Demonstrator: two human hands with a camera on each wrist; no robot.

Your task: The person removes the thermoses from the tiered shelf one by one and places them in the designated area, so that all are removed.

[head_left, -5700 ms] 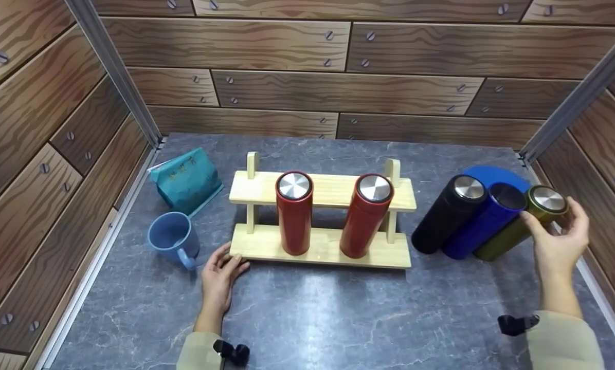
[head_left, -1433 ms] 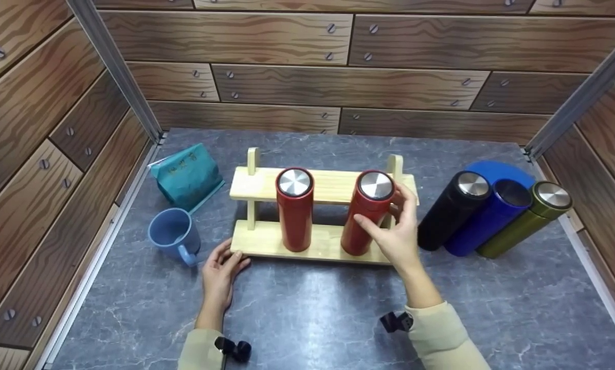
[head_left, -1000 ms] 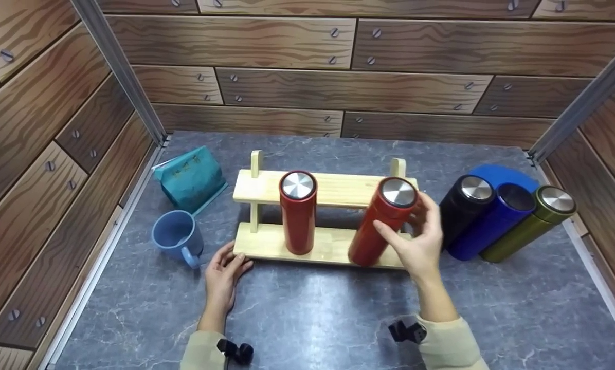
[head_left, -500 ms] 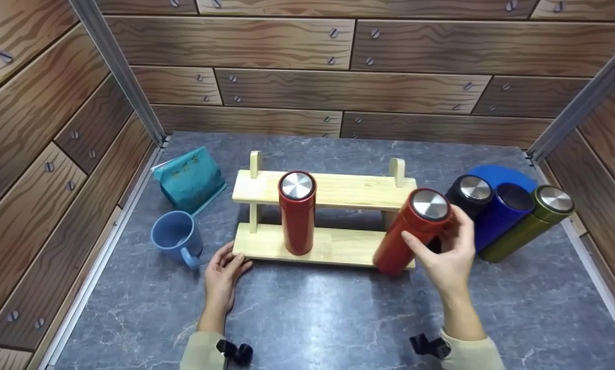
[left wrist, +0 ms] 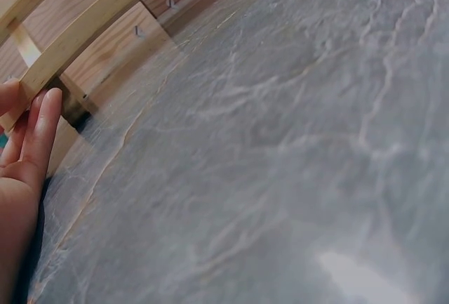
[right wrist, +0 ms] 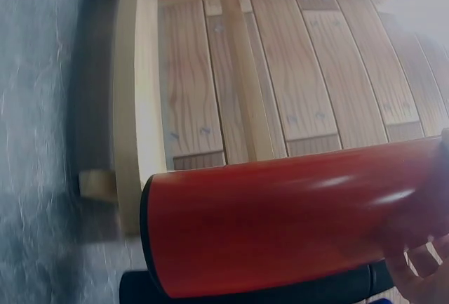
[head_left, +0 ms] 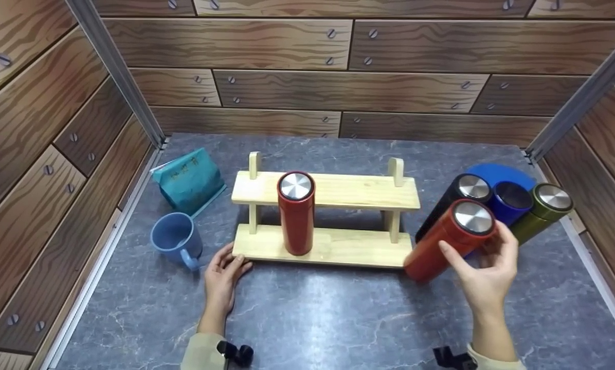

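My right hand (head_left: 492, 272) grips a red thermos flask (head_left: 441, 246) with a silver-topped lid, just off the right end of a two-tier wooden rack (head_left: 359, 249). In the right wrist view the held flask (right wrist: 280, 223) lies across the picture, its dark base close to the rack's lower board. A second red thermos flask (head_left: 297, 221) stands on the rack's lower board, left of the middle. The left hand (head_left: 222, 277) holds the rack's front left corner between thumb and fingers. In the left wrist view, the fingers (left wrist: 43, 125) are beneath the board's end.
Black (head_left: 449, 198), blue (head_left: 512, 200) and olive green (head_left: 544, 210) flasks stand close together at the right, partly hidden by the held flask. Behind them lies a blue round object (head_left: 500, 173). A blue mug (head_left: 176, 239) and a teal pouch (head_left: 189, 177) are at the left.
The right hand left the olive flask, took the right-hand red flask and carried it off the rack rightward and toward me. The left hand stays on the rack corner.
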